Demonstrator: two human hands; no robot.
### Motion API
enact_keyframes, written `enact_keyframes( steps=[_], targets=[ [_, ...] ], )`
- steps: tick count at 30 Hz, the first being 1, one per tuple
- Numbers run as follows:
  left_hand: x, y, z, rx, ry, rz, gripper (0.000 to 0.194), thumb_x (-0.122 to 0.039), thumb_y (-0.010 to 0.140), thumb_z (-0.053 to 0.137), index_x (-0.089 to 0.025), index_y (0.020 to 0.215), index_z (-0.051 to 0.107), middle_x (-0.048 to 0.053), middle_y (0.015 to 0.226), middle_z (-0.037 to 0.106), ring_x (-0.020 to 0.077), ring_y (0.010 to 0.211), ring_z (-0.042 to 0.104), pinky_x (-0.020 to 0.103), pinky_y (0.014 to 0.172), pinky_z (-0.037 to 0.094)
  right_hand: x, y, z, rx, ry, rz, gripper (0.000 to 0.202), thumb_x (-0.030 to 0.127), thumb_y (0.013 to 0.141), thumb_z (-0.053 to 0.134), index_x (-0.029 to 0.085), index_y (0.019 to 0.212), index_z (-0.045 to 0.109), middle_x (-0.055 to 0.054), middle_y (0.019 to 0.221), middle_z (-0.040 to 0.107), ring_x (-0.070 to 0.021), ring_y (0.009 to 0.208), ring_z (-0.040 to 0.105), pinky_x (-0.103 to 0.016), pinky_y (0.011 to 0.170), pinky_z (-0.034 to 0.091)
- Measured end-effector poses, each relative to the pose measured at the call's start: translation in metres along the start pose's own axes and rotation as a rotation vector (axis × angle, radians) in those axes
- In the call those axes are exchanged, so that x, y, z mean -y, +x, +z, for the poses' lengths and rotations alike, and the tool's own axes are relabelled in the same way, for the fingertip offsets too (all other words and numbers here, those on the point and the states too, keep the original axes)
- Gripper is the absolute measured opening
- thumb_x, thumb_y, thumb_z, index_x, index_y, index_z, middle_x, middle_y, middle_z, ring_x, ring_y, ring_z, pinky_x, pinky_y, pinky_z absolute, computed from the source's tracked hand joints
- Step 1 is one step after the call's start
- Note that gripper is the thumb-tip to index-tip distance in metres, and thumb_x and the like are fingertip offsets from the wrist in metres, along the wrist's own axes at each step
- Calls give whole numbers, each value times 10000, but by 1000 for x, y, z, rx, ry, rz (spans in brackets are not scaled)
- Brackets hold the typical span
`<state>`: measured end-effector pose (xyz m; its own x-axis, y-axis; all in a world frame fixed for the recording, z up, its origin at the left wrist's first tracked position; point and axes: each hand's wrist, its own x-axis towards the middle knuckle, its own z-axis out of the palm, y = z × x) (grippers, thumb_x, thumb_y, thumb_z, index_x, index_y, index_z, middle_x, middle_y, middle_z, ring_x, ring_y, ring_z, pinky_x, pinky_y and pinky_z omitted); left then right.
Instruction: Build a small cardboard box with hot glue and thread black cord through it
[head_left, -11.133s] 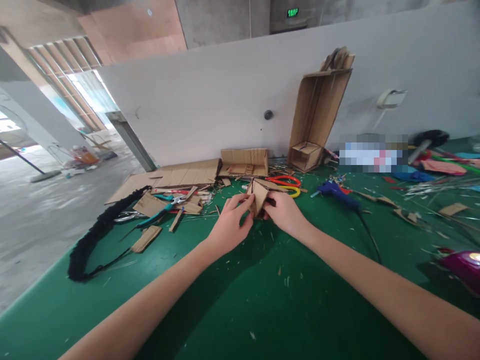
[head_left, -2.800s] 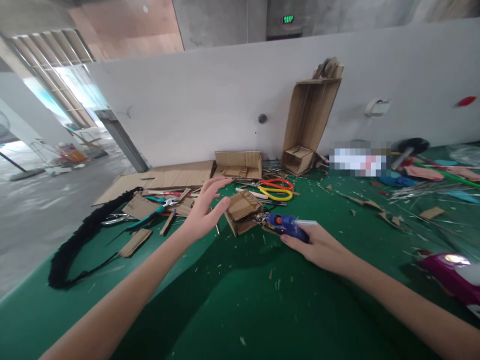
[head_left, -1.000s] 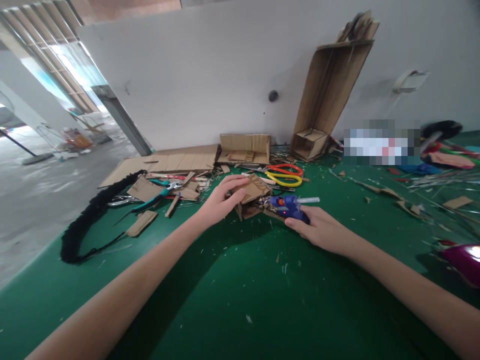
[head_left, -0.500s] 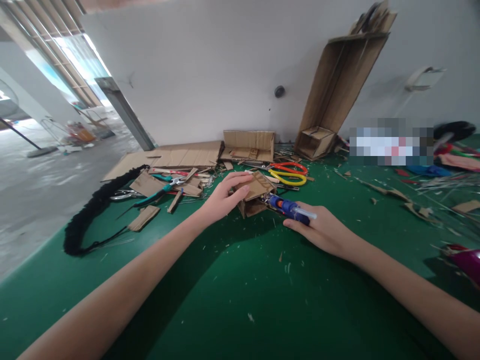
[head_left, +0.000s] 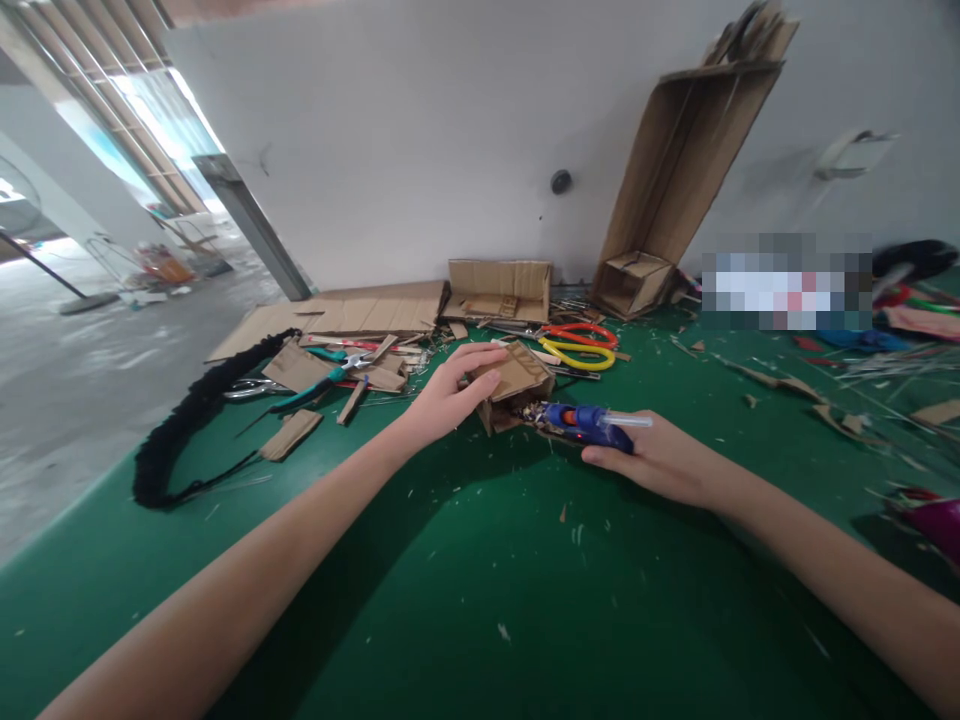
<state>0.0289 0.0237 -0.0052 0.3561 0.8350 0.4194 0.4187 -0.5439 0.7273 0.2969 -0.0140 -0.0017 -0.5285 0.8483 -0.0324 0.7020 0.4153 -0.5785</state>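
Note:
A small cardboard box (head_left: pixel 519 372) rests on the green table, its open side toward me. My left hand (head_left: pixel 457 388) grips it from the left, with fingers over the top and the thumb along the near edge. In my right hand (head_left: pixel 651 462) is a blue hot glue gun (head_left: pixel 589 425), with a clear glue stick poking out of its back end. The gun's nozzle points left at the box's opening; whether it touches the cardboard I cannot tell. Just behind the box lie scissors with yellow and orange handles (head_left: pixel 577 352).
Pliers with teal handles (head_left: pixel 319 385), cardboard scraps (head_left: pixel 291 436) and a black fuzzy strip (head_left: pixel 169 440) lie to the left. A tall cardboard structure (head_left: pixel 686 170) leans on the wall at the back right. Cardboard strips (head_left: pixel 795 388) and a shiny magenta object (head_left: pixel 937 522) are at right.
My right hand and the glue gun have shifted slightly right and down, drawing the nozzle back from the box. My left hand and the box stay nearly where they were.

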Motion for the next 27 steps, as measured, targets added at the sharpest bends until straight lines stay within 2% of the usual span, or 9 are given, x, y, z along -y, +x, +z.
enact_keyframes(
  steps=[3, 9, 14, 20, 27],
  targets=[
    [0, 0, 0, -2, -11, -3, 317, -331, 911, 471, -241, 1185, 603, 75, 1335, 509, 231, 1254, 456, 403, 1011, 435, -3, -4, 0, -33, -13, 4, 391, 560, 843, 467, 192, 775, 582, -18, 663, 588, -158, 589, 511, -272, 534, 388],
    [1, -1, 1, -23, -17, 13, 307, -318, 907, 472, -247, 1173, 607, 71, 1320, 522, 227, 1272, 437, 414, 1036, 410, -3, -1, 5, -133, 10, 5, 383, 541, 842, 482, 195, 918, 626, -20, 692, 606, -165, 594, 522, -277, 542, 401],
    [0, -2, 2, -35, -32, 20, 305, -297, 902, 479, -221, 1168, 608, 89, 1318, 516, 210, 1254, 456, 406, 1065, 377, -3, -3, 5, -166, -15, 6, 348, 532, 844, 483, 208, 858, 607, -15, 668, 598, -165, 577, 520, -274, 525, 384],
    [-2, -3, 0, -21, -54, -6, 329, -312, 894, 487, -198, 1177, 611, 95, 1326, 509, 228, 1256, 454, 392, 1057, 385, 3, -10, 3, -133, -43, 22, 323, 511, 842, 488, 211, 905, 590, -23, 688, 620, -178, 586, 557, -272, 517, 384],
    [-2, -1, 1, -33, -57, -17, 308, -288, 886, 489, -212, 1154, 621, 82, 1314, 524, 210, 1235, 474, 396, 1075, 365, 5, 6, 11, -118, -63, -17, 366, 530, 845, 485, 197, 941, 600, -55, 784, 665, -201, 668, 602, -294, 583, 429]
  ],
)
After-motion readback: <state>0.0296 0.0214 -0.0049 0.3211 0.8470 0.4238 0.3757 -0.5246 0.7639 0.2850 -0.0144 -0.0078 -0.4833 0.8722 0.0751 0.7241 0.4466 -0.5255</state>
